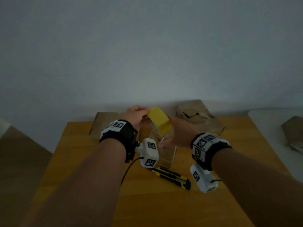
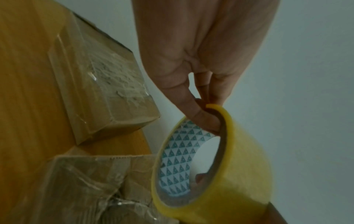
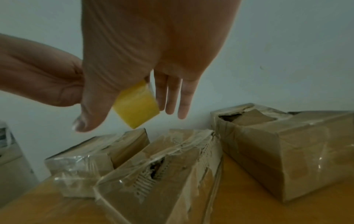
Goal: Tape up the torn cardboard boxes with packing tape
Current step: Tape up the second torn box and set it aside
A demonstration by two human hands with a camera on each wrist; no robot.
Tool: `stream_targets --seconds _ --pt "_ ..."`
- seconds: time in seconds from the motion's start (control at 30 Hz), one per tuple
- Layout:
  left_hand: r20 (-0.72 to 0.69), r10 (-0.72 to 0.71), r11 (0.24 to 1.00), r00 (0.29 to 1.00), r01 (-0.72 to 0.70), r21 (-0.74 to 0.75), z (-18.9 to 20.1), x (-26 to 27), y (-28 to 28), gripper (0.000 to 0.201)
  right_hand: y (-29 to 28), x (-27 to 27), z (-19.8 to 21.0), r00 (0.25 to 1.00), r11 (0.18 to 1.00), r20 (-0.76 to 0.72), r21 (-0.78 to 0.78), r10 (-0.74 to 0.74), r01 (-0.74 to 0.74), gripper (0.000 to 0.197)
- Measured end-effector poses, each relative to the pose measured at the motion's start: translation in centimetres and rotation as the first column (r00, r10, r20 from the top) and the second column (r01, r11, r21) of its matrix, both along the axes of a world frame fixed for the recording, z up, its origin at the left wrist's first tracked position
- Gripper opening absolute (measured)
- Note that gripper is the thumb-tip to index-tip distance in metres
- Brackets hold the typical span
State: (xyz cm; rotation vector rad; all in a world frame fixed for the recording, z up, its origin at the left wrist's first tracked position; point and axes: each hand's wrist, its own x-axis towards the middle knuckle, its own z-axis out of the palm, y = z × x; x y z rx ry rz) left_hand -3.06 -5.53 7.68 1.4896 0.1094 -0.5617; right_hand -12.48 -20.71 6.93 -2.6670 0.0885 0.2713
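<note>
Both hands are raised above the wooden counter (image 1: pixel 85 161), meeting around a yellow roll of packing tape (image 1: pixel 158 120). The left hand (image 1: pixel 135 115) pinches the roll at its upper rim: in the left wrist view a finger is hooked into the core, pressing against the inside printed with small green triangles, while the other fingers (image 2: pixel 214 84) lie curled on the outside of the rim. The right hand (image 1: pixel 177 133) comes in from the other side with its fingers (image 3: pixel 173 97) straight and slightly apart, pointing downward; the roll sits between the thumb and those fingers, against the palm side, but how firmly the right hand presses on it cannot be told, as the contact is hidden behind the hand. A fingertip shows through the core in the left wrist view. The roll hangs in the air over the middle cardboard box (image 3: pixel 162 174), whose top is ripped open along a jagged tear and covered in wrinkled clear tape. To its left stands a second cardboard box (image 3: pixel 91 159) with crumpled clear tape on it, and to its right a third box (image 3: pixel 287 151) with a torn, caved-in top. A yellow and black utility knife (image 1: pixel 172 177) lies on the counter near the front of the middle box.
</note>
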Motion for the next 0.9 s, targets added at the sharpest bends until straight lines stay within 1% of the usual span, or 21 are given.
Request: stream_targets --seconds 0.07,0.1,0.13,0.17,0.23,0.27,0.3,0.4,0.47,0.53,0.57,0.6,0.67,0.7,0.73,0.77,0.8,0.83,0.9 --pt "-0.028 -0.008 1.0 1.0 0.008 -0.017 0.1 -0.4 -0.5 0.021 0.0 0.0 0.5 0.993 0.996 0.092 0.052 -0.076 0.071 0.063" --pt "-0.037 -0.019 1.0 0.999 0.019 0.008 0.1 -0.6 -0.6 0.021 -0.1 -0.1 0.6 0.989 0.996 0.123 0.042 -0.086 0.082 0.052" --pt "-0.033 -0.028 0.997 0.999 0.031 0.067 -0.1 -0.6 -0.6 0.021 -0.2 -0.1 0.7 0.988 0.997 0.139 0.014 -0.072 0.071 0.046" --pt "-0.012 -0.046 0.987 0.999 0.047 0.152 -0.5 -0.5 -0.6 0.02 -0.3 -0.2 0.8 0.989 0.999 0.138 -0.015 -0.046 0.048 0.044" --pt "0.048 -0.106 0.941 0.993 0.085 0.329 -1.1 -0.4 -0.1 0.018 -0.5 -0.2 0.9 0.992 0.998 0.124 -0.061 0.007 0.001 0.044" --pt "0.069 -0.142 0.917 0.987 0.105 0.384 -1.3 -0.4 0.2 0.018 -0.7 -0.1 0.9 0.993 0.997 0.116 -0.076 0.025 -0.016 0.044" --pt "0.081 -0.163 0.908 0.983 0.117 0.403 -1.4 -0.5 0.4 0.019 -0.8 -0.1 0.9 0.993 0.995 0.108 -0.095 0.041 -0.031 0.045" --pt "0.072 -0.173 0.894 0.982 0.126 0.43 -2.4 -0.5 0.7 0.024 -0.8 -0.1 1.0 0.994 0.98 0.061 -0.18 0.094 -0.082 0.044" --pt "0.018 -0.204 0.882 0.979 0.175 0.437 -2.8 -0.9 0.4 0.029 -0.4 -0.1 1.4 0.99 0.961 -0.003 -0.243 0.138 -0.134 0.044" --pt "-0.016 -0.168 0.911 0.986 0.161 0.378 -2.4 -2.2 0.2 0.03 -0.1 0.1 1.9 0.981 0.937 -0.063 -0.291 0.185 -0.196 0.044" --pt "-0.046 -0.14 0.932 0.989 0.147 0.33 -2.3 -2.7 0.2 0.028 -0.2 0.3 1.9 0.976 0.924 -0.081 -0.317 0.2 -0.215 0.039" --pt "-0.09 -0.122 0.95 0.989 0.142 0.277 -2.6 -2.8 0.4 0.025 -0.4 0.3 2.0 0.974 0.912 -0.096 -0.343 0.204 -0.225 0.035" --pt "-0.15 -0.096 0.971 0.984 0.126 0.203 -2.9 -3.0 1.3 0.02 -0.8 0.1 1.8 0.972 0.893 -0.132 -0.386 0.194 -0.231 0.036" --pt "-0.167 -0.083 0.973 0.982 0.116 0.199 -3.3 -2.7 1.8 0.016 -0.9 -0.2 1.6 0.97 0.893 -0.137 -0.381 0.201 -0.239 0.045" --pt "-0.188 -0.059 0.974 0.98 0.098 0.204 -3.6 -2.6 2.3 0.01 -0.9 -0.4 1.3 0.971 0.91 -0.134 -0.342 0.2 -0.235 0.06" --pt "-0.198 -0.034 0.973 0.98 0.077 0.216 -4.2 -2.4 2.7 0.014 -0.9 -0.6 1.0 0.972 0.932 -0.121 -0.283 0.202 -0.229 0.071" --pt "-0.208 -0.016 0.971 0.978 0.065 0.231 -4.8 -2.4 3.0 0.023 -0.7 -0.9 0.8 0.973 0.947 -0.099 -0.225 0.211 -0.228 0.077" --pt "-0.22 -0.01 0.969 0.975 0.064 0.24 -5.4 -2.4 3.2 0.028 -0.4 -1.0 0.8 0.969 0.951 -0.076 -0.189 0.233 -0.244 0.076" --pt "-0.232 0.002 0.959 0.973 0.063 0.275 -6.3 -2.8 3.8 0.024 0.3 -1.0 1.0 0.951 0.933 -0.039 -0.185 0.307 -0.309 0.068"
